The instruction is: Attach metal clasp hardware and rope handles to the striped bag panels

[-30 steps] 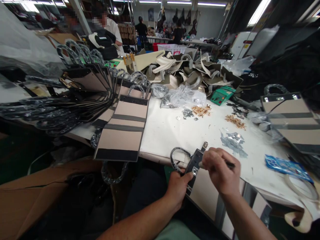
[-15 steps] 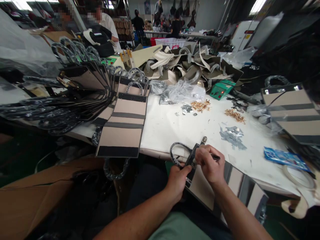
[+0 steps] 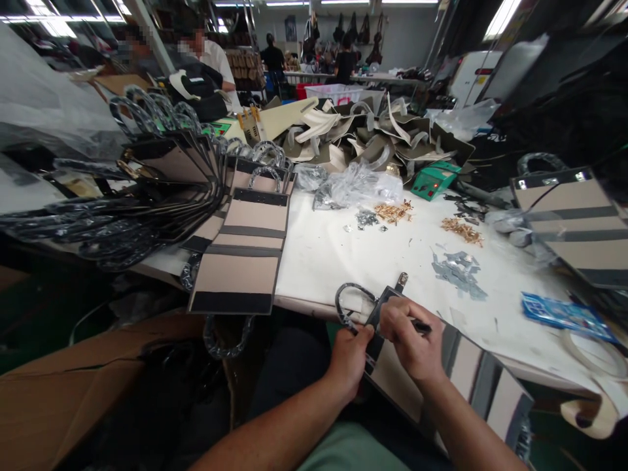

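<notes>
A beige bag panel with dark bands lies across my lap, against the table edge. My left hand pinches its dark top band, thumb on top, beside a plastic-wrapped loop handle. Closed over the same band is my right hand, holding a slim dark tool whose end sticks out of the fist. The tool's tip is hidden under the fingers. A short dark tab with a metal piece projects past the band's far end.
Left stands a stack of similar bag panels. Small gold fasteners, grey metal plates, a green box and a blue packet lie on the white table. Cut bag pieces pile up behind; other people work farther back.
My right hand has shifted slightly left and down along the band, with the dark tool still in it. The left hand keeps its grip, and the camera view has tilted up a little.
</notes>
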A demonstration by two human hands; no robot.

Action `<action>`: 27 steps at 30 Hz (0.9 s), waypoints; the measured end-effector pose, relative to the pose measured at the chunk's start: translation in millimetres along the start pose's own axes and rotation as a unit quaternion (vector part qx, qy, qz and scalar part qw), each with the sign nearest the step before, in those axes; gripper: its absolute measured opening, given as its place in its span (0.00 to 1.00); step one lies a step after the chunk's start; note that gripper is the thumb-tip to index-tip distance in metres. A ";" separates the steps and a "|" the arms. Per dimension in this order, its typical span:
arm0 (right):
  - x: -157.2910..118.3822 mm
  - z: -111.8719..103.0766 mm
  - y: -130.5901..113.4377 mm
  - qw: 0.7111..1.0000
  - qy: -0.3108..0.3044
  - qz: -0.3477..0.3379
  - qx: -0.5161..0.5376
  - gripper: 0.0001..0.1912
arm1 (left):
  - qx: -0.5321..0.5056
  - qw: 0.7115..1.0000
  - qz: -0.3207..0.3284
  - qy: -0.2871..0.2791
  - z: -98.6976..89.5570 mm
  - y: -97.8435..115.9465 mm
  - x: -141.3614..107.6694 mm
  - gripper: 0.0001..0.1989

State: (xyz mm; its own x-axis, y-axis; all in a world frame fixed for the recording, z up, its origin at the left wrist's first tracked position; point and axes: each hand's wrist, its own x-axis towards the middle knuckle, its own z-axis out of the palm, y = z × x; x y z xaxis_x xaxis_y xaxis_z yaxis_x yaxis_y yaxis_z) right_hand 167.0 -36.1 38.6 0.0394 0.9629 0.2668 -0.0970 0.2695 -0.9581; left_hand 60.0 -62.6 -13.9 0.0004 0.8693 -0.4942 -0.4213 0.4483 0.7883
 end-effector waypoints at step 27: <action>55.9 -46.7 9.1 0.989 0.095 0.045 -0.106 0.23 | 0.551 0.713 0.423 -0.093 -48.7 76.3 -16.8 0.08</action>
State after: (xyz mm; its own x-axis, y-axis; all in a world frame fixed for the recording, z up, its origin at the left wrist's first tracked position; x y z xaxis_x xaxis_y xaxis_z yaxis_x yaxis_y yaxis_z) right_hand 214.8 19.6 39.9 0.2274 0.9580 0.1749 0.1011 0.1554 -0.9827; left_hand -16.3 -53.2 36.7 0.3328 0.8919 0.3062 0.6261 -0.4518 0.6355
